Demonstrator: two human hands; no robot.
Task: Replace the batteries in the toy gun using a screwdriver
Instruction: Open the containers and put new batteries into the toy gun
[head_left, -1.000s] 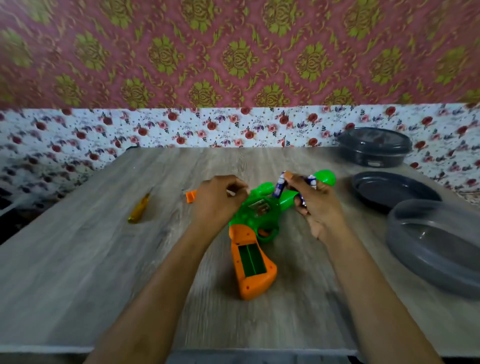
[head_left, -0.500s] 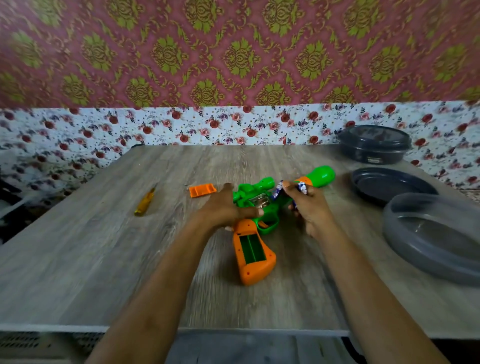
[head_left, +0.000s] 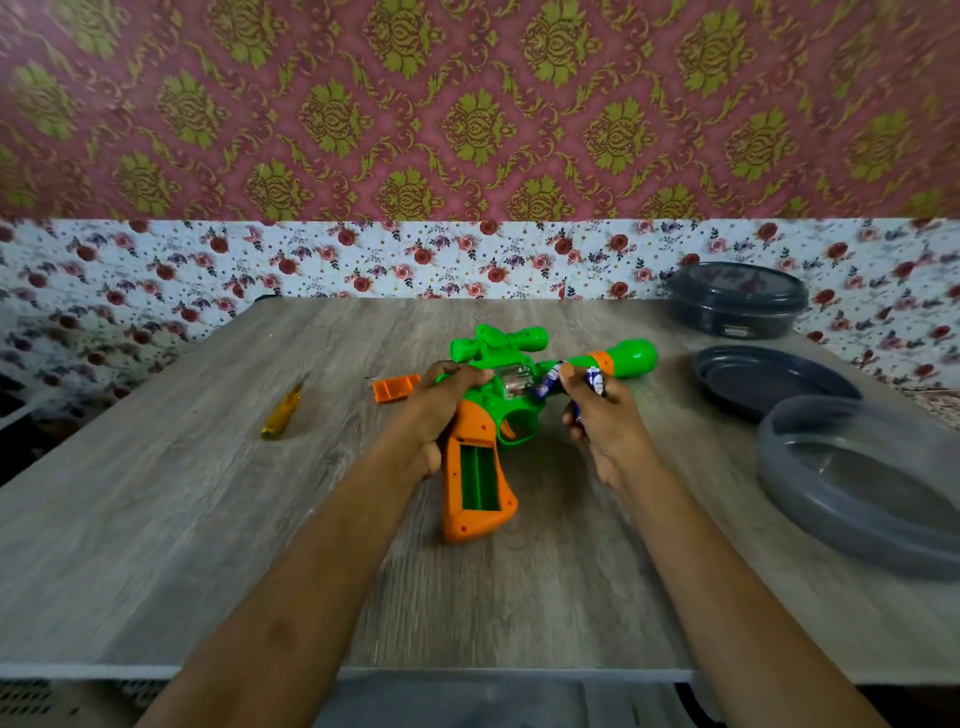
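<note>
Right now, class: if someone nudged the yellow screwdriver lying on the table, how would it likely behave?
The yellow screwdriver looks slim and rounded, so it would probably roll on the flat table. It seems small and plastic-handled, likely light. It lies apart from both hands, so nothing would stop it.

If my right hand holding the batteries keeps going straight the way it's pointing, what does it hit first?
Probably the green plastic barrel of the toy gun, just beyond the right hand and its blue-and-white batteries. Depth is hard to judge; they may already touch.

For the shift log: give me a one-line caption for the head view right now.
Left hand grips toy gun, its battery compartment open; right hand holds batteries.
</note>
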